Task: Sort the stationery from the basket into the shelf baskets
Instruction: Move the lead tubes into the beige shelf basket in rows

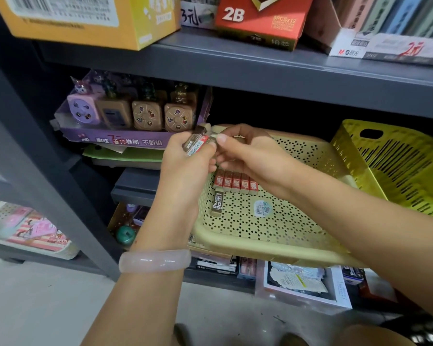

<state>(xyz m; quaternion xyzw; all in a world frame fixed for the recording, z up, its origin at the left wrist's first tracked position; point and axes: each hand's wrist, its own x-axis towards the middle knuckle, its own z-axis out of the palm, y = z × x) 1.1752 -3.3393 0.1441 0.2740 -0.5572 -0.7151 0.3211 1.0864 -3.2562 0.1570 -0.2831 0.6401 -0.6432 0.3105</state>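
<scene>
Evidently both hands, left hand and right hand, pinch small red-labelled lead cases above the pale yellow perforated plastic basket, likely squaring them before adding to the row of red cases below.

Single head-worn wide-angle view, angled forward and down, close to the grey shelf unit.

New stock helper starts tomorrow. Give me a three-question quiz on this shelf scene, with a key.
1. True or false: the cream basket is packed full.
2. Which wrist wears the bangle?
3. The loose lead case in the basket reads: A) HB B) 2B C) 4B

Key: 1. False, only a row of red cases, one loose case and a sticker show. 2. Left. 3. B.
</scene>
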